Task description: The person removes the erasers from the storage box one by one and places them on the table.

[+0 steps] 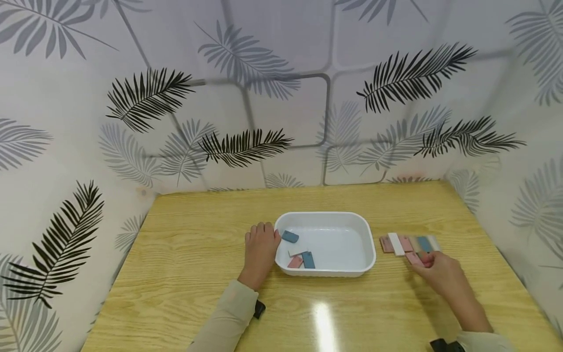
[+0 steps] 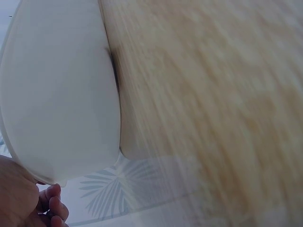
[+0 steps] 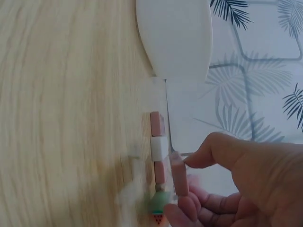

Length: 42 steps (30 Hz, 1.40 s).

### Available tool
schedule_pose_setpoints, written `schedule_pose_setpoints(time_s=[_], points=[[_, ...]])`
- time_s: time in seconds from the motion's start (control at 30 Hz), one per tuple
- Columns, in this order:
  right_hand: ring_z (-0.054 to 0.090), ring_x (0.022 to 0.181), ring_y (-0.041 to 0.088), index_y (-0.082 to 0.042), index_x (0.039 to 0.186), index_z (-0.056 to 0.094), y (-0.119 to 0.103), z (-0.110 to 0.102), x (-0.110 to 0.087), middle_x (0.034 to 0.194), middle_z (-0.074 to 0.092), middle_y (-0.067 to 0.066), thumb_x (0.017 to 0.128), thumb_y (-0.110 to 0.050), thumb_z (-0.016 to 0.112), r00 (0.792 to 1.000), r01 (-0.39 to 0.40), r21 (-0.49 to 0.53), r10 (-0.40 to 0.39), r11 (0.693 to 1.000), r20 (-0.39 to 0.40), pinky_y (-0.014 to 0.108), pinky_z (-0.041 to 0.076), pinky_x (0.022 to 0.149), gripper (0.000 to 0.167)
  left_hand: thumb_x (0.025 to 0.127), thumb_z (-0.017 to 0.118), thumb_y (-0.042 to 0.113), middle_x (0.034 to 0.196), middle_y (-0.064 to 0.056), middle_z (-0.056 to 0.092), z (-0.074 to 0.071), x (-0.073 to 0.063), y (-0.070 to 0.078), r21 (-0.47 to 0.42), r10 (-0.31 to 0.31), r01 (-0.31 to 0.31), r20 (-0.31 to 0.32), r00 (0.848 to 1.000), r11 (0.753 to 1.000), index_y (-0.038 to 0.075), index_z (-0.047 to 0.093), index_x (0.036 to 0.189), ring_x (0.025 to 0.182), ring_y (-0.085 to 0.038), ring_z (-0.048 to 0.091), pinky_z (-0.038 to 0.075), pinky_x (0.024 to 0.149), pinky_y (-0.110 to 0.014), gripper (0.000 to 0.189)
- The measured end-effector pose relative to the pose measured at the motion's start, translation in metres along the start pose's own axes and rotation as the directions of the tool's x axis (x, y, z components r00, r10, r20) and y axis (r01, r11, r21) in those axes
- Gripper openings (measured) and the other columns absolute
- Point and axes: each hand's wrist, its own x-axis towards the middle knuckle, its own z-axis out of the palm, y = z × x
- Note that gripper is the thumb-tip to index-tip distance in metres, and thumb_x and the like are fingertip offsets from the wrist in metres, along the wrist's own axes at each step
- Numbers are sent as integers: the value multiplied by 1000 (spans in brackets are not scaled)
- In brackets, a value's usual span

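My right hand (image 1: 445, 276) pinches a small pink block (image 3: 179, 178), shaped like an eraser, between thumb and fingertips. Just beyond it lies a row of similar blocks: a white block (image 1: 396, 244) set across the row, a blue block (image 1: 424, 243), and pink and pale ones. A green block (image 3: 158, 202) shows blurred in the right wrist view. At the left end of a white plastic tub (image 1: 325, 273), my left hand (image 1: 262, 249) grips the rim. Inside the tub's left part are a blue block (image 1: 290, 236), another blue block (image 1: 309, 260), a pink block (image 1: 295, 262) and a white one.
The wooden table (image 1: 184, 254) carries the tub near its middle, with the block row to the tub's right. Leaf-patterned sheeting (image 1: 264, 112) stands behind the table and along both sides. A bright reflection lies on the tabletop in front of the tub.
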Motion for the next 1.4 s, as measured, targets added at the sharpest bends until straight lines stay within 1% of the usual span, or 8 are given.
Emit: schedule_pose_setpoints(time_s=[0.2,0.33,0.5,0.77,0.87,1.13,1.3,1.4], points=[[51,56,20,3,77,63,-9,11,1,65,59,6,85,-36,60,999,-37,4,37,999,-10,32,41,48,40,96,49,27,84,-7,50,-1,0,0,15,-7,7,14,1000,1000,3,54,95,77,-22,41,32,66,-33,24],[48,56,20,2,77,61,-12,13,2,66,57,7,83,-29,59,996,-84,0,84,996,13,33,38,47,31,96,49,27,85,-8,51,-2,-1,1,3,-14,14,25,1000,1000,3,55,96,77,-22,41,32,66,-33,25],[45,55,21,-4,71,55,-14,13,0,62,51,5,78,-24,59,995,-95,-11,95,995,-11,32,34,46,22,96,49,26,86,-8,51,-3,-1,2,-7,-14,14,32,999,1000,3,55,97,78,-22,41,33,67,-33,25],[41,51,19,-6,66,48,-14,18,-1,57,45,2,77,-22,60,997,-67,-28,66,997,-47,31,30,45,23,96,48,26,84,-7,50,-3,-1,1,-15,-7,7,17,1000,1000,2,55,96,76,-22,40,32,66,-32,25],[40,51,19,-6,64,46,-13,21,1,56,44,2,76,-20,59,997,-52,-41,50,998,-61,31,30,45,22,96,48,26,84,-7,50,-3,0,1,-20,-16,16,29,999,1000,3,54,96,76,-22,39,31,66,-32,24],[44,54,23,-1,70,47,-13,23,4,61,47,7,78,-20,62,998,-9,-91,4,996,-63,36,35,48,26,96,48,28,87,-7,50,-1,3,0,-11,-41,42,65,997,999,4,54,98,79,-22,40,32,68,-33,25],[44,53,23,-2,66,45,-17,24,2,59,45,7,77,-17,61,997,-2,-109,-7,994,-83,39,36,48,24,96,47,28,87,-7,50,0,3,-1,-7,-43,43,71,997,999,4,54,99,80,-22,39,32,68,-33,25],[44,51,23,-2,62,47,-19,20,2,57,46,7,77,-15,61,993,35,-133,-50,991,-108,40,36,47,24,96,48,28,86,-7,50,0,3,0,-3,-38,38,66,997,999,4,54,98,79,-22,40,32,68,-33,25]])
